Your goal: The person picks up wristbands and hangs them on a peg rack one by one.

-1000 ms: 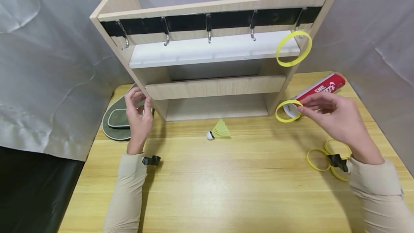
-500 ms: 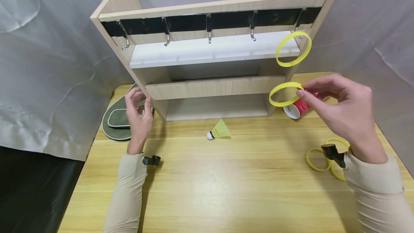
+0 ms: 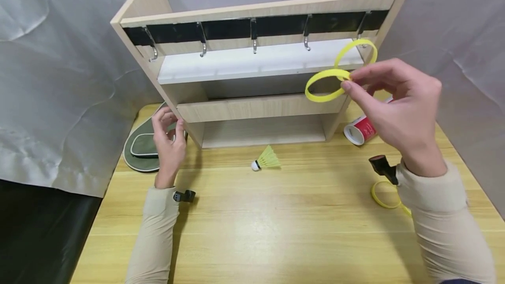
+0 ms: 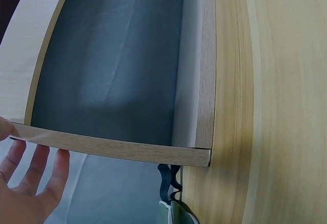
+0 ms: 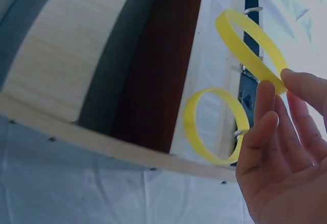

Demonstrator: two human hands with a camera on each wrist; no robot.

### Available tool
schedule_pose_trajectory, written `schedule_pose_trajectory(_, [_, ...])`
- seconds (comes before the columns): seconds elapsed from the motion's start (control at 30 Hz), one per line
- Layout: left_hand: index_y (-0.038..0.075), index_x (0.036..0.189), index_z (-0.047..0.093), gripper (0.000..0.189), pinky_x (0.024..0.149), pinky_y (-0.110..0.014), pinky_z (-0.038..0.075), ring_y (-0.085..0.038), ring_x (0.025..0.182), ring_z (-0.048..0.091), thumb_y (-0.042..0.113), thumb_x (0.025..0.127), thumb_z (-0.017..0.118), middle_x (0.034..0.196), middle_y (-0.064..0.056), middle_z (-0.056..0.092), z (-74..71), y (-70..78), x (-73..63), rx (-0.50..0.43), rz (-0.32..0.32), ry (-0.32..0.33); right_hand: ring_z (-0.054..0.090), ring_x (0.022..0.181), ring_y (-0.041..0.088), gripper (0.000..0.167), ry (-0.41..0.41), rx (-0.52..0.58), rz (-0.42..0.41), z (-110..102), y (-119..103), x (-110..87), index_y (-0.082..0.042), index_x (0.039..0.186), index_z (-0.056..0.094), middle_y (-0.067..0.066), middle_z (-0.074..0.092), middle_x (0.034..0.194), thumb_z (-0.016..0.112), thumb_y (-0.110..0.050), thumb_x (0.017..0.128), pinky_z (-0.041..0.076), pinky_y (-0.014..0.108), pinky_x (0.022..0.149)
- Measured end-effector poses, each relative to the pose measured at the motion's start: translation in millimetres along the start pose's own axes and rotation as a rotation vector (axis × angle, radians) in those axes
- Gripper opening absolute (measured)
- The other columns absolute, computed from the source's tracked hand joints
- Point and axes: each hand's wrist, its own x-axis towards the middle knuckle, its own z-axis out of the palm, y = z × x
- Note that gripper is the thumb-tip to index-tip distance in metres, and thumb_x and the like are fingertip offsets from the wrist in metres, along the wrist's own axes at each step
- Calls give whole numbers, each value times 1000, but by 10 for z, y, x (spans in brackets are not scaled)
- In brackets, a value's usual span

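Between thumb and fingertips, my right hand [image 3: 398,104] pinches a yellow ring [image 3: 325,86], lifted in front of the wooden shelf unit [image 3: 260,108]. Behind it a second yellow ring [image 5: 217,127] hangs from the rightmost metal hook. In the head view the two rings overlap. The other hooks, such as the middle hook [image 3: 254,40], sit along a black strip and carry nothing. My left hand [image 3: 169,143] grips the shelf's left side panel [image 4: 112,146], with thumb and fingers on opposite faces of its edge.
A yellow shuttlecock [image 3: 266,159] lies on the table before the shelf. A red and white tube [image 3: 360,129] lies at right, partly behind my right hand. More yellow rings [image 3: 384,195] rest near my right sleeve. A green padded case [image 3: 142,148] lies left of the shelf.
My right hand has raised its ring from beside the red tube, up and leftward toward the hooks. My left hand has stayed at the shelf's side.
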Motion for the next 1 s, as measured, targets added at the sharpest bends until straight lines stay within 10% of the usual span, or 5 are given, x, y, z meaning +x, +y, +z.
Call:
schedule_pose_trajectory(0.7, [-4,144,49,36,75,-15,50,-10,110,65,0,109,59,116,5,61,-10,-31,1,-6,16,2,74,75,-4,17,58,-128,45,340,-163,375,6,98,83,-26,77,88,89,-7,89,57,11,71])
schedule_pose_trajectory(1.0, [-4,144,49,38,76,-15,51,-9,110,65,-1,108,60,116,7,60,-1,3,6,-14,5,3,58,74,-29,22,-5,-339,-99,336,-141,388,6,100,82,18,83,92,82,-16,96,51,2,70])
